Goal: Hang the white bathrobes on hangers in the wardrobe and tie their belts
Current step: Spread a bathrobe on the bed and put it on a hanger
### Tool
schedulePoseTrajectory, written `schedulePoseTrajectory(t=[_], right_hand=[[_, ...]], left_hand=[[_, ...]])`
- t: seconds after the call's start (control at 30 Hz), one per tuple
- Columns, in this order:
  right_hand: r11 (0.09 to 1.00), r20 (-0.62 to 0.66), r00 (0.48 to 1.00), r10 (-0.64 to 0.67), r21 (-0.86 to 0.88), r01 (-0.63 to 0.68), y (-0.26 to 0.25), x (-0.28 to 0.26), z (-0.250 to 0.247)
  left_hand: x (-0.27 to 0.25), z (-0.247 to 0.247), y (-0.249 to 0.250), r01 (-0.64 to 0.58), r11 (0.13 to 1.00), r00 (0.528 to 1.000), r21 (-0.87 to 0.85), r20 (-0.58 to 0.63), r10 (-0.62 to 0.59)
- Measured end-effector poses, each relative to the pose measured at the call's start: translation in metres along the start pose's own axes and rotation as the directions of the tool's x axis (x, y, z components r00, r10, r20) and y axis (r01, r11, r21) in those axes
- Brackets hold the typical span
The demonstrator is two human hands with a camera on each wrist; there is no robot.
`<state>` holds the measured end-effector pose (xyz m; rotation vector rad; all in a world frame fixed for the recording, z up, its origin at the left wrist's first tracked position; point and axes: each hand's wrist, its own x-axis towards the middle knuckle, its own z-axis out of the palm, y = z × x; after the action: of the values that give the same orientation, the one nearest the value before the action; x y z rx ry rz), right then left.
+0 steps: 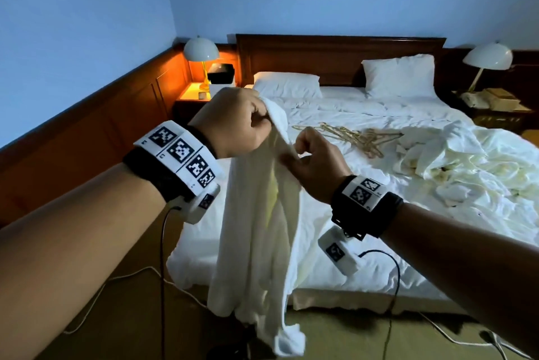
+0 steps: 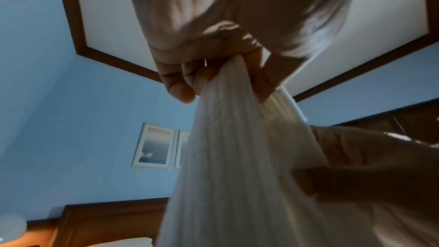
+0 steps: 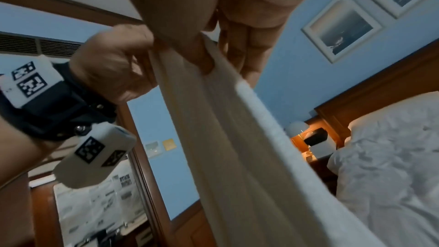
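Observation:
A white bathrobe [image 1: 259, 237] hangs in the air over the near left corner of the bed, its lower end close to the floor. My left hand [image 1: 239, 123] grips its bunched top edge [image 2: 228, 112] in a fist. Just to the right and slightly lower, my right hand [image 1: 315, 155] pinches a fold of the same robe [image 3: 228, 138] between thumb and fingers. Several gold hangers [image 1: 355, 138] lie in a pile on the middle of the bed. A second crumpled white bathrobe [image 1: 455, 161] lies on the bed's right side. No wardrobe shows in the head view.
The bed [image 1: 335, 249] with white sheets and two pillows fills the middle. A lit lamp [image 1: 201, 59] stands on the left nightstand, another lamp [image 1: 487, 62] on the right one. Cables [image 1: 390, 286] trail over the carpet near the bed's foot.

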<state>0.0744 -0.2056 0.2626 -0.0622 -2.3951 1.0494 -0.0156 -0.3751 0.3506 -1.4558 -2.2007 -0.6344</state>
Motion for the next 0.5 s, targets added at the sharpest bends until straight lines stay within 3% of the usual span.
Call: schedulePoseTrajectory(t=[0.17,0.23,0.3,0.4,0.5], right_hand=[[0.998,-0.107,0.992,-0.067,-0.003,0.067,0.002,0.008,-0.030],[0.986,-0.161,0.973,-0.165,-0.049,0.159,-0.002,0.014,-0.045],[0.961,-0.167,0.946,-0.278,-0.065,0.270,-0.005,0.019,-0.053],[0.918,-0.064,0.928,-0.366,-0.189,0.349,-0.011,0.016,-0.055],[0.856,0.115,0.924,-0.365,-0.348,0.381,-0.009,0.005,-0.056]], left_hand=[[-0.017,0.003,-0.035,-0.039,0.997,0.987,0.070,0.159,0.027],[-0.029,0.009,-0.046,0.030,0.999,0.953,0.044,0.299,-0.042],[-0.039,0.015,-0.053,0.036,0.993,0.933,0.108,0.353,-0.072],[-0.041,0.019,-0.054,0.049,0.971,0.953,0.234,0.279,-0.115],[-0.035,0.011,-0.045,0.152,0.946,0.971,0.287,0.133,-0.197]])
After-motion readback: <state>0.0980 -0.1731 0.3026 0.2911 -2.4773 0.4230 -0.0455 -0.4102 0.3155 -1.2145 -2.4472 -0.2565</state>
